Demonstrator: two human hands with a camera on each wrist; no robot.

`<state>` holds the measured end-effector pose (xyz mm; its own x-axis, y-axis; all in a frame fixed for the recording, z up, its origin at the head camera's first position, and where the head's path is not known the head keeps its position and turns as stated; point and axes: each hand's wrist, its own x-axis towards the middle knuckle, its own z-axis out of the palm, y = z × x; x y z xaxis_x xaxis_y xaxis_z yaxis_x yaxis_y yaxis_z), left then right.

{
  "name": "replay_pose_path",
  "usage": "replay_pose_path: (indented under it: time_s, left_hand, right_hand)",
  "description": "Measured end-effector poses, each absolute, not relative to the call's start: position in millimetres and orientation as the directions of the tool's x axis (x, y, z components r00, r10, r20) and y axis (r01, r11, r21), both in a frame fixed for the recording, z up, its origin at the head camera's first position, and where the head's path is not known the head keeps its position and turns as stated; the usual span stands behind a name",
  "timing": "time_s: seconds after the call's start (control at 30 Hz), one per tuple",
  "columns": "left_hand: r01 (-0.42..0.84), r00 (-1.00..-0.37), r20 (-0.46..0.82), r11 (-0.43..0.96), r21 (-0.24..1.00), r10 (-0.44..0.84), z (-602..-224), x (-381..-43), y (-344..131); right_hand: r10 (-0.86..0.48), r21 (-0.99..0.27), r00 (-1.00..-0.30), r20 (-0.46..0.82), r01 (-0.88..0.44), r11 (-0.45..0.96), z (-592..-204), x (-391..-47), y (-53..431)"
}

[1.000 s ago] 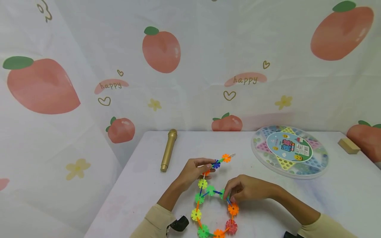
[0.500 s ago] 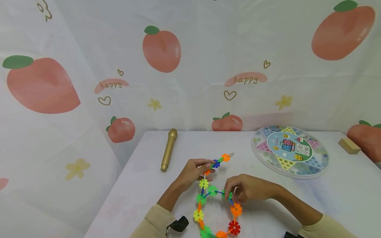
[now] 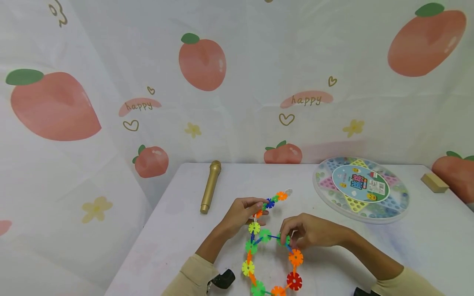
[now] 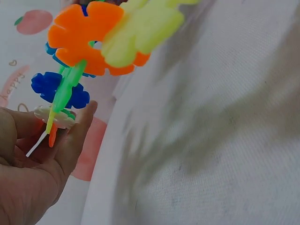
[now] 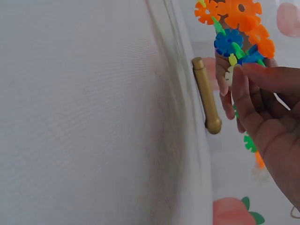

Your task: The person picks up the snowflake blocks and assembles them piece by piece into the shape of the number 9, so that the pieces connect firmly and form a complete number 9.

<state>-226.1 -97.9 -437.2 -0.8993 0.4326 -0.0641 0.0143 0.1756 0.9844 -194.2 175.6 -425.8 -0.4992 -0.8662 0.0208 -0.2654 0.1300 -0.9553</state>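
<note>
A chain of interlocking snowflake discs (image 3: 248,268) bends into a loop in the head view, with a tail running up and right. Green, yellow, orange, red and blue discs show. My left hand (image 3: 240,216) pinches the tail near an orange disc (image 3: 258,213) and a blue disc (image 3: 270,203). At the loop's upper right, my right hand (image 3: 312,231) pinches a green disc (image 3: 282,240), partly covered by its fingers. In the left wrist view, orange and blue discs (image 4: 70,33) hang close to the camera. In the right wrist view, thumb and fingertip meet at the chain.
A gold microphone-shaped stick (image 3: 210,187) lies at the table's back left. The round Chinese checkers set (image 3: 361,189) lies back right, with a wooden block (image 3: 434,182) near the corner. Behind the white table (image 3: 159,255) hangs a peach-printed cloth (image 3: 237,82).
The loop's right side has shifted right and slightly up, and the red disc has turned to face the camera more. My right hand rose a little; the left hand stayed almost still.
</note>
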Motion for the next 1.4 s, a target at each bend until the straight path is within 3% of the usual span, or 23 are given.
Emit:
replay_pose_path:
  time_s: [0.43, 0.8, 1.13, 1.4]
  left_hand:
    - [0.027, -0.907, -0.042, 0.157, 0.987, 0.418, -432.0, -223.7, -95.8]
    - [-0.033, -0.906, -0.061, 0.076, 0.997, 0.419, -432.4, -222.8, -97.1]
    - [-0.087, -0.868, -0.053, -0.046, 0.995, 0.494, -432.6, -220.5, -96.0]
    - [-0.165, -0.801, -0.039, -0.157, 0.974, 0.598, -427.2, -217.1, -97.9]
  right_hand:
    - [-0.831, -0.951, -0.555, 0.047, -0.280, 0.133, -414.9, -192.2, 179.7]
    - [-0.782, -0.936, -0.586, 0.210, -0.351, 0.011, -401.4, -191.6, 189.2]
    - [-0.714, -0.928, -0.622, 0.320, -0.359, -0.103, -385.9, -193.5, 191.8]
    - [-0.573, -0.948, -0.789, 0.221, -0.311, 0.062, -373.7, -193.5, 199.8]
